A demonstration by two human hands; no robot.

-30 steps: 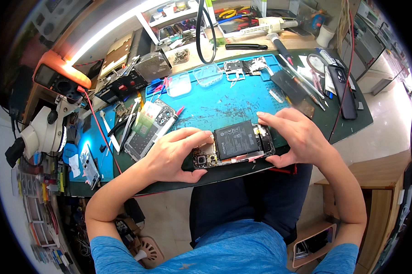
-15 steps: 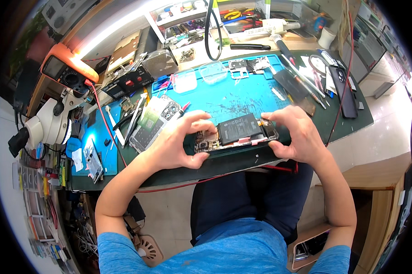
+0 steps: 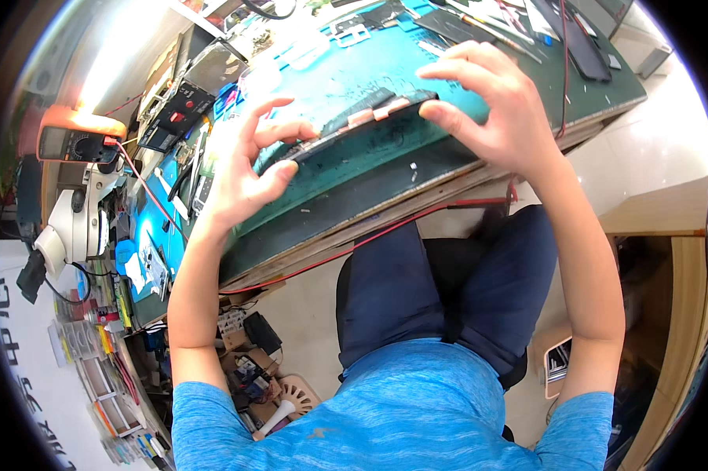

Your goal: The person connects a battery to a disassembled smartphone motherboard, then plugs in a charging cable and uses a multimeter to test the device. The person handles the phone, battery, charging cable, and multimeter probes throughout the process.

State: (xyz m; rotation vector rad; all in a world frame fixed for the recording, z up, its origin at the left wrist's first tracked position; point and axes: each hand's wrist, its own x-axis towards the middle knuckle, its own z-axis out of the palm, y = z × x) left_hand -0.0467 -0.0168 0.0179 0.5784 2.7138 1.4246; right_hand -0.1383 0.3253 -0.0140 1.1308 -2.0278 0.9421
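An opened phone [image 3: 358, 123] is tilted up between my hands, seen nearly edge-on, with its dark long edge toward me. Part of the black battery [image 3: 359, 107] and pinkish tabs show above that edge. My left hand [image 3: 248, 173] grips the left end between thumb and fingers. At the other end, my right hand [image 3: 491, 110] has its thumb tip against the corner, the forefinger held apart from the thumb. Most of the phone's inside is turned from view. Whether its lower edge touches the bench mat I cannot tell.
A blue mat [image 3: 370, 63] covers the green bench. At left stand an orange multimeter [image 3: 79, 137], a black box with red switches [image 3: 177, 114] and a white microscope arm [image 3: 71, 220]. A red cable [image 3: 338, 255] runs along the front edge. A dark phone [image 3: 582, 47] lies far right.
The opened phone has tipped from showing its inside to nearly edge-on, its right end higher. Both hands have moved up in the picture with it, and the whole view has shifted.
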